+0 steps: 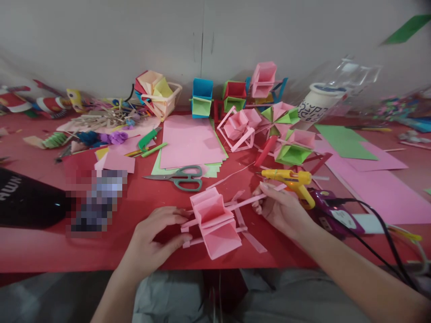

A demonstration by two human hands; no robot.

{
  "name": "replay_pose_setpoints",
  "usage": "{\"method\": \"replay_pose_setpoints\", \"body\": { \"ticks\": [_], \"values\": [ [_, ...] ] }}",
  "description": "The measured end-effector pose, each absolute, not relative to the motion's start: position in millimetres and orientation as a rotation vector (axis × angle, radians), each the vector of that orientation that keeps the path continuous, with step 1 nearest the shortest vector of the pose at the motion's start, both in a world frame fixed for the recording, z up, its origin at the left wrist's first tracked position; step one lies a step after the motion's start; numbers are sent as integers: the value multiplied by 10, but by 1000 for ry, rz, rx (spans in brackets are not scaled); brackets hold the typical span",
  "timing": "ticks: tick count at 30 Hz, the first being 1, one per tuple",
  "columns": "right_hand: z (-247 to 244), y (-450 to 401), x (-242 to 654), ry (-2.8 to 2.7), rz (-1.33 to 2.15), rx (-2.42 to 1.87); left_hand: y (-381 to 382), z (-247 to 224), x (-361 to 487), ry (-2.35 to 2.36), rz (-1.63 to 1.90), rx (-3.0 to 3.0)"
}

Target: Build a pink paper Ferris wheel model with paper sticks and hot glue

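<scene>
A pink folded-paper model [220, 235] with open box shapes and thin paper arms lies near the front of the red table. My left hand [151, 240] grips the ends of its left arms between thumb and fingers. On the other side, my right hand [281, 208] pinches a long pink paper strip [247, 201], whose inner end meets the model's right side. Another flat strip [254, 242] slants away at the lower right of the model. Just beyond my right hand rests a yellow glue gun [286, 176].
Scissors [188, 178] lie before a stack of pink and green paper [190, 141]. Finished paper models [240, 125] stand along the back. A black cylinder [30, 202] is at left. Cables run from a purple power strip [336, 215] at right, near a white patterned jar [316, 105].
</scene>
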State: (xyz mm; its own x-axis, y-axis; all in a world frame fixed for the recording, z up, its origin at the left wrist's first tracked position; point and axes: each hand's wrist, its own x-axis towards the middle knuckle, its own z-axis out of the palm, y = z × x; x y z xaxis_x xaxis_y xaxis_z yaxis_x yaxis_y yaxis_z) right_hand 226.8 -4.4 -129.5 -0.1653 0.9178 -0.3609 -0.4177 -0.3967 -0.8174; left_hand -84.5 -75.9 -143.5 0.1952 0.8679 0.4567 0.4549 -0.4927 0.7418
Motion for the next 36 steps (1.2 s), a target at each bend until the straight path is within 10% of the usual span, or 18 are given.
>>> {"method": "replay_pose_setpoints", "body": {
  "ticks": [36],
  "values": [
    [-1326, 71, 2173, -709, 1812, -991, -545, -1442, -918, 1503, 1141, 1988]
  ]
}}
